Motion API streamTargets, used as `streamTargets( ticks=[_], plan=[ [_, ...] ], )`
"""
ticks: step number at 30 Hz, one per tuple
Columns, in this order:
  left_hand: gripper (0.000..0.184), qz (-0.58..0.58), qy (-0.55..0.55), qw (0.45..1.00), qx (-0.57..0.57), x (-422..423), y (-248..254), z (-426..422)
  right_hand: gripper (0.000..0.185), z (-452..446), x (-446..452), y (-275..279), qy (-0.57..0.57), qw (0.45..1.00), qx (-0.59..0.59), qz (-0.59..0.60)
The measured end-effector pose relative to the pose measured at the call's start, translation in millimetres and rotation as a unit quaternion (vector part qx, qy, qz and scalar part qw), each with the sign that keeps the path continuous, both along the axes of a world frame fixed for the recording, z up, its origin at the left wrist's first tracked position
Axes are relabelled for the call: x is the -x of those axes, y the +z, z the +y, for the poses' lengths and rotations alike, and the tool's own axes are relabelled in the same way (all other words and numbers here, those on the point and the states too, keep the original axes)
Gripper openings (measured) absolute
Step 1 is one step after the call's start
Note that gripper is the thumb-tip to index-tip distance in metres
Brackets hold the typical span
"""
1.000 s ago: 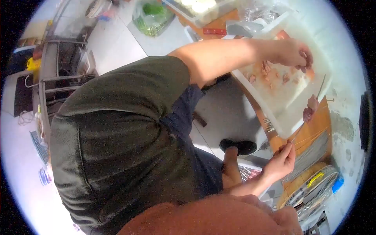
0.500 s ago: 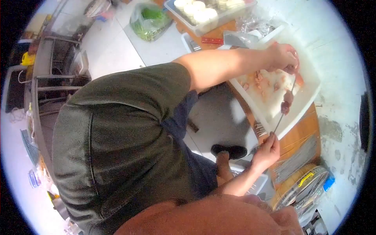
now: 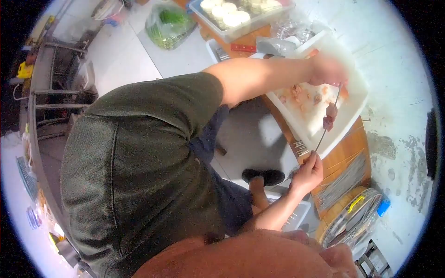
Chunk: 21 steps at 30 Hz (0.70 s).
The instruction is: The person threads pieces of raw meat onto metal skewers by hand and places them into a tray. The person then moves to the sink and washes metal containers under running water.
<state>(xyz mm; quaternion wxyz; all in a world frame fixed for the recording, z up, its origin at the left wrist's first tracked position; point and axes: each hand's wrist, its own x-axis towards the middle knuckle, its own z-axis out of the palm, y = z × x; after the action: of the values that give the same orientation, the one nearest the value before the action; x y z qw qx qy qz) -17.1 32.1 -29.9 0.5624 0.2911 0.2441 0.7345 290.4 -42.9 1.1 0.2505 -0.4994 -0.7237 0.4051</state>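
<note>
My right hand [image 3: 309, 172] pinches the lower end of a thin metal skewer [image 3: 321, 140]. The skewer slants up over a white plastic tray [image 3: 341, 134], with dark red pieces of raw meat [image 3: 329, 116] threaded midway along it. My left hand [image 3: 328, 69] is over the tray's far part, close to the skewer's upper tip. Its fingers are blurred, so what they hold, if anything, is unclear. Scraps of pale and reddish meat [image 3: 296, 91] lie on the tray floor.
A bundle of bare metal skewers [image 3: 343, 181] lies on the wooden table [image 3: 353, 147] beside a round wooden-sided container [image 3: 340, 221]. A red-handled cleaver [image 3: 243, 47], a box of whitish round pieces [image 3: 230, 34] and bagged greens [image 3: 168, 25] are farther up. A wall [image 3: 394, 92] borders the right.
My left hand, earlier gripping a red piece of meat at the skewer's tip, has shifted left and slightly up and is blurred. My right hand still holds the skewer. The whole view shifted slightly.
</note>
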Motion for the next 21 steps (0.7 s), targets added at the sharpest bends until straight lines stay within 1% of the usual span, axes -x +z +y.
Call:
streamTargets(
  ticks=[1, 3, 4, 6, 7, 10, 12, 13, 15, 17, 18, 21],
  plan=[
    [0.008, -0.006, 0.003, 1.000, 0.001, 1.5, -5.0, 6.2, 0.026, 0.3, 0.4, 1.0, 0.002, 1.000, -0.003, -0.002],
    [0.009, 0.038, 0.041, 0.998, 0.007, -2.2, 4.3, 1.1, 0.026, 0.6, 0.6, 2.5, 0.004, 1.000, -0.008, -0.007],
    [0.009, 0.087, 0.077, 0.993, 0.012, -5.0, 9.6, -4.6, 0.025, 1.5, -0.6, 0.9, 0.009, 1.000, -0.010, -0.004],
    [0.009, 0.105, 0.101, 0.989, 0.008, -7.2, 11.9, -6.5, 0.023, 3.1, -2.0, -3.2, 0.019, 1.000, -0.013, 0.005],
    [0.009, 0.071, 0.088, 0.994, -0.001, -7.1, 4.2, 0.0, 0.023, 3.2, -2.6, -4.0, 0.018, 1.000, -0.012, 0.003],
    [0.009, 0.033, 0.050, 0.998, -0.022, -3.9, -9.9, 14.3, 0.023, 3.1, -3.3, -4.4, 0.013, 1.000, -0.003, 0.000],
    [0.009, 0.082, 0.051, 0.995, -0.017, -4.3, -2.7, 10.9, 0.024, 4.2, -4.5, -6.0, 0.013, 1.000, 0.008, 0.003],
    [0.009, 0.131, 0.063, 0.989, -0.005, -2.4, 1.4, 7.5, 0.024, 3.6, -3.8, -4.7, 0.016, 1.000, -0.003, 0.002],
    [0.009, 0.145, 0.063, 0.987, -0.005, -5.3, 7.4, 1.4, 0.024, 3.0, -3.3, -3.8, 0.024, 0.999, -0.025, 0.001],
    [0.010, 0.070, 0.038, 0.996, -0.028, -9.7, 8.1, -0.5, 0.025, 3.4, -2.8, -0.2, 0.017, 1.000, -0.012, -0.019],
    [0.011, 0.086, 0.043, 0.995, -0.018, -10.3, 9.7, -2.2, 0.025, 3.4, -2.0, 0.8, 0.013, 1.000, -0.005, -0.028],
    [0.015, 0.132, 0.052, 0.990, 0.003, -11.1, 12.3, -4.9, 0.026, 3.6, -1.7, -3.7, 0.016, 1.000, -0.011, 0.012]
  ],
)
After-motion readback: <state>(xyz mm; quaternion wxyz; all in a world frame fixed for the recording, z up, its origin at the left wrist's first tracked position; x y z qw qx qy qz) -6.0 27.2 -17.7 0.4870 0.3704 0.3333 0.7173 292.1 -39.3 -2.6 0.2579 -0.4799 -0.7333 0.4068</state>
